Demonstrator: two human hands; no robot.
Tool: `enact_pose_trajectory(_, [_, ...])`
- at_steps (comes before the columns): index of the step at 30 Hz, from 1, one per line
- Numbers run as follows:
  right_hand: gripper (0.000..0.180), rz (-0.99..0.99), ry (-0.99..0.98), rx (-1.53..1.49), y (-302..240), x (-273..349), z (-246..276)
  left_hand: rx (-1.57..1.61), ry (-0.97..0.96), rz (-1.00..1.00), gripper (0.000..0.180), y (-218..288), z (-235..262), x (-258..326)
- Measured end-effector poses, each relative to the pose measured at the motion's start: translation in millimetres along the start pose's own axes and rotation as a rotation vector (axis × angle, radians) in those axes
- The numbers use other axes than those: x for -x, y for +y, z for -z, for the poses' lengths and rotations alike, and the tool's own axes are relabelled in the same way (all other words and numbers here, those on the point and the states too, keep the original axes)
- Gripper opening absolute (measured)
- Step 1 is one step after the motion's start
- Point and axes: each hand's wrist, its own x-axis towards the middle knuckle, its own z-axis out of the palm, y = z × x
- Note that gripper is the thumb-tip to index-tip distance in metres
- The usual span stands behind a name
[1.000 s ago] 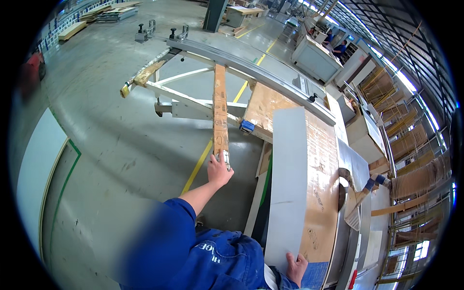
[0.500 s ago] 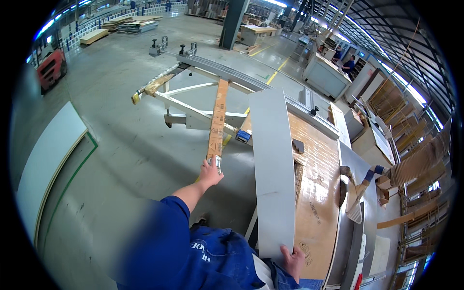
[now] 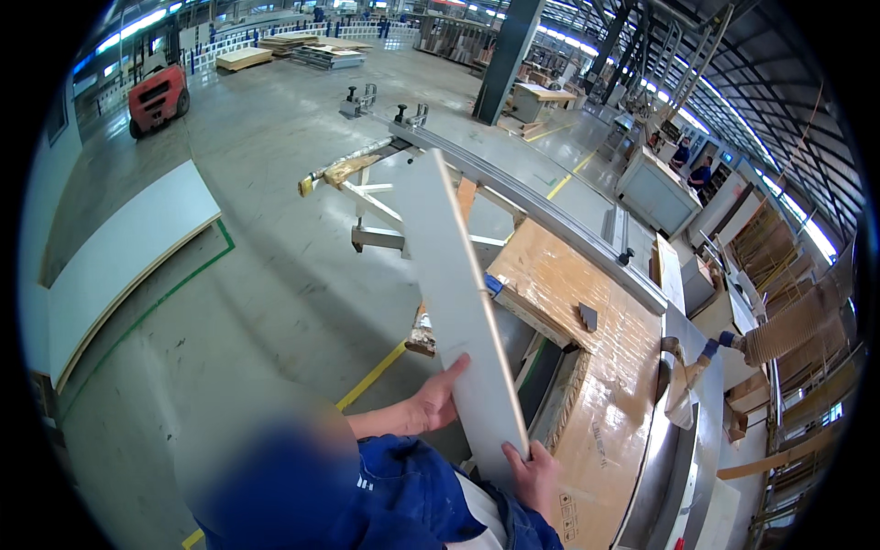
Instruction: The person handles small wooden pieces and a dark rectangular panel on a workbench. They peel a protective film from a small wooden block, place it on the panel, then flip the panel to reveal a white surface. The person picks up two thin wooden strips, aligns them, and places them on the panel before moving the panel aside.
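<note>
A long, narrow light-grey panel (image 3: 451,284) is tilted up in front of me, its pale brown edge facing right. At its left edge is my left hand (image 3: 438,396), gripping, with part of the fingers hidden by the panel. My right hand (image 3: 533,472) closes round the right edge near the lower end, thumb on the grey face. Behind the panel, the cardboard-wrapped support arm (image 3: 466,195) of a saw table is mostly covered; its worn taped end (image 3: 422,332) shows just left of the panel.
To the right lies the cardboard-covered table (image 3: 614,367), with a small dark notched block (image 3: 588,317) on it. A metal rail (image 3: 550,225) runs along the far side. White boards (image 3: 137,247) lie at left; a red forklift (image 3: 158,96) stands beyond. A hose (image 3: 797,335) hangs at right.
My left hand has let go of the support arm's end and taken the panel's left edge. The panel has tilted, its far end swinging left. The view has shifted too.
</note>
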Motion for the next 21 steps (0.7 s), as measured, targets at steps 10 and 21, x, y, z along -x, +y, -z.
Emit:
enact_pose_trajectory(10, [0.037, -0.129, -0.729, -0.2, -78, 102, -4, 0.193, 0.1, -0.206, 0.069, 90, 44, 145])
enact_pose_trajectory(21, [0.043, -0.116, -0.556, -0.413, -47, 198, 26, 0.412, -0.111, -0.362, 0.064, 119, 98, 194])
